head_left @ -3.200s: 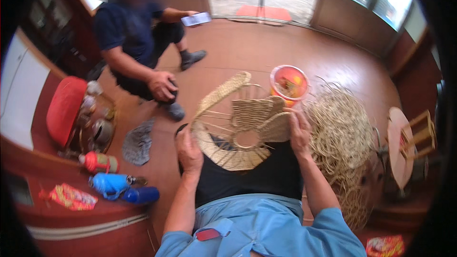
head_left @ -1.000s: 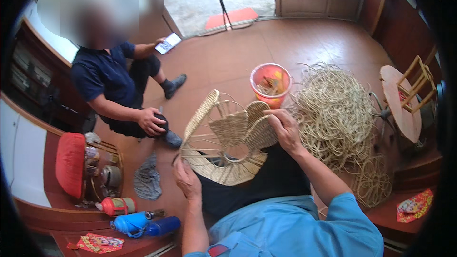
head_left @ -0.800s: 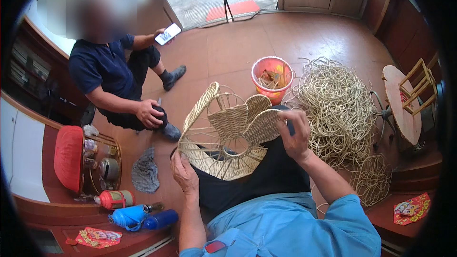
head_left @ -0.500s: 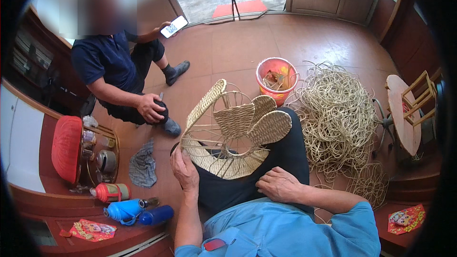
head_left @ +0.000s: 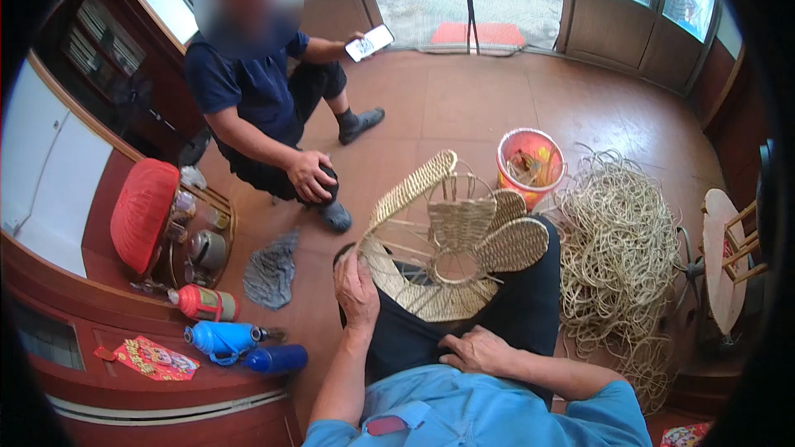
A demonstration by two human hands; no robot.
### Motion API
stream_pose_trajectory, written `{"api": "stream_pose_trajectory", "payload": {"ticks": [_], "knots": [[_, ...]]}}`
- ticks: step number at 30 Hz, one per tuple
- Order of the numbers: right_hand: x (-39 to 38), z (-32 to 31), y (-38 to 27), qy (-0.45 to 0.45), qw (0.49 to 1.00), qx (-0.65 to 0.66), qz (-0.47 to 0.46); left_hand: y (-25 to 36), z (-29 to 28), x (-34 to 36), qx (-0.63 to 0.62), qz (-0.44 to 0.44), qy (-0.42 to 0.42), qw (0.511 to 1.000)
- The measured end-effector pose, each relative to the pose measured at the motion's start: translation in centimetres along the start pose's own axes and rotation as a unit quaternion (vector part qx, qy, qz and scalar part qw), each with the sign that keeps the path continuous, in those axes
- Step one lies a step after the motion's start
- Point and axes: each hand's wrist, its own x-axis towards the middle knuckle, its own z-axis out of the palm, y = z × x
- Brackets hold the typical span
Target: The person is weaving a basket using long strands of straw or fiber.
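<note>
Since the right hand came off the tan, oval woven petal and now lies loosely spread on the black trousers, I've only got the left hand pinching the left rim of the tan, flower-like straw piece. It's sitting across the lap, so I'd call this a weaving pause.

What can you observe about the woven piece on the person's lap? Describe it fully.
The woven piece is straw-coloured and looks like plant-fibre cord. A broad curved band sweeps round its left and lower sides. Closely woven, petal-like panels fan out from a round opening, with bare strands left unwoven toward the band. It lies over the dark trousers, the left hand holding its left edge.
</note>
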Motion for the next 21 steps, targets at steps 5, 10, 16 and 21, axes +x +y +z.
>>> {"api": "stream_pose_trajectory", "payload": {"ticks": [5,10,16,21], "knots": [[0.4,-3.9,-1.1,0.129,0.989,0.034,-0.062,0.3,-1.4,0.5,0.019,0.005,0.007,1.000],[2.3,-14.1,-1.8,0.423,0.887,-0.140,-0.118,-0.3,-0.9,0.4,0.020,0.008,-0.003,1.000],[4.9,-23.9,0.5,0.525,0.847,-0.081,-0.020,0.9,-0.6,0.2,0.012,-0.011,-0.017,1.000],[9.4,-26.9,-0.6,0.330,0.943,-0.039,0.026,-0.1,-0.5,0.1,0.014,0.008,0.001,1.000]]}}
